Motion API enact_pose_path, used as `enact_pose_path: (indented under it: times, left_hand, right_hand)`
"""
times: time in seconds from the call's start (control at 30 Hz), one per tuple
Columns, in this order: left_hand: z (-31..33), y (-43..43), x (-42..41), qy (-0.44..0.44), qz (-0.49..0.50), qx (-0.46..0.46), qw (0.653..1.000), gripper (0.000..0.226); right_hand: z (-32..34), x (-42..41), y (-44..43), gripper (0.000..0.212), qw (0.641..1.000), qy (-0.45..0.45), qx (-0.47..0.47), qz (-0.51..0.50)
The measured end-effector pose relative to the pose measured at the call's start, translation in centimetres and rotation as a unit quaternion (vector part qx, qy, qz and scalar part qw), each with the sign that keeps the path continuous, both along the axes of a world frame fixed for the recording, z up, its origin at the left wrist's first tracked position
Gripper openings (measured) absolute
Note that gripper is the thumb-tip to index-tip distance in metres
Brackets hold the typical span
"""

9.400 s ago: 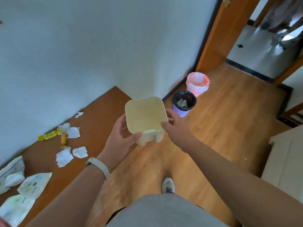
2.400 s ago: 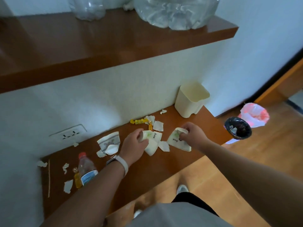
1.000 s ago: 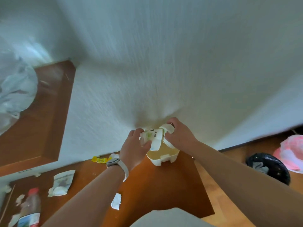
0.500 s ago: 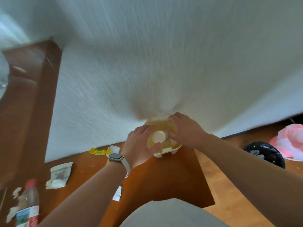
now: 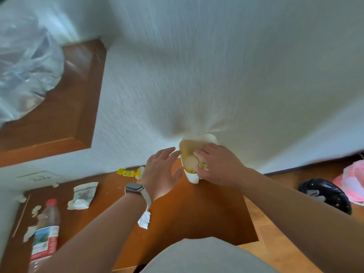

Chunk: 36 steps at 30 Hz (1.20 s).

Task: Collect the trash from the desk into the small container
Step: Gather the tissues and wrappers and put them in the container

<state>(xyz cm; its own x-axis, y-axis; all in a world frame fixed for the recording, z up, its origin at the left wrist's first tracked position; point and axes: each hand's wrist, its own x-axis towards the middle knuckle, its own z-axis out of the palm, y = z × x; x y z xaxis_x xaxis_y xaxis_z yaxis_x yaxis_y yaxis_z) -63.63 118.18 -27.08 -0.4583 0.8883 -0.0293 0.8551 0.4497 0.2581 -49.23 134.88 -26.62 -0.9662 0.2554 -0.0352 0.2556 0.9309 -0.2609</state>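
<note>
The small cream container [image 5: 185,146] stands at the desk's [image 5: 197,213] far right corner against the wall, with crumpled white paper [image 5: 190,162] inside it. My right hand [image 5: 218,166] lies over its mouth and right side, fingers spread above the paper. Just left of the container, my left hand [image 5: 161,174] is open and empty, with a watch on its wrist. Still lying on the desk are a yellow candy wrapper [image 5: 126,172], a white printed wrapper [image 5: 83,195], a torn paper scrap [image 5: 144,219] under my left forearm, and small scraps at the far left.
A plastic bottle with a red cap [image 5: 45,231] and a thin stick [image 5: 21,215] lie at the desk's left end. Overhead on the left, a wooden shelf [image 5: 59,115] holds a clear plastic bag [image 5: 25,66]. A black-lined bin [image 5: 327,194] and a pink-bagged bin [image 5: 352,182] stand on the floor at right.
Both hands carried crumpled wrappers from the desk to the container and dropped them in. My left hand has since pulled back to the left and opened; the right stays over the mouth.
</note>
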Motion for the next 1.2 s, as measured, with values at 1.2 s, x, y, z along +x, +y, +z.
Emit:
enact_pose_path:
  times: [1.2]
  left_hand:
    - [2.0,-38.8,-4.7,0.100,0.170,0.013,0.980,0.045]
  right_hand:
    - [3.5,-9.7,-32.1,0.049,0.975,-0.006,0.103,0.194]
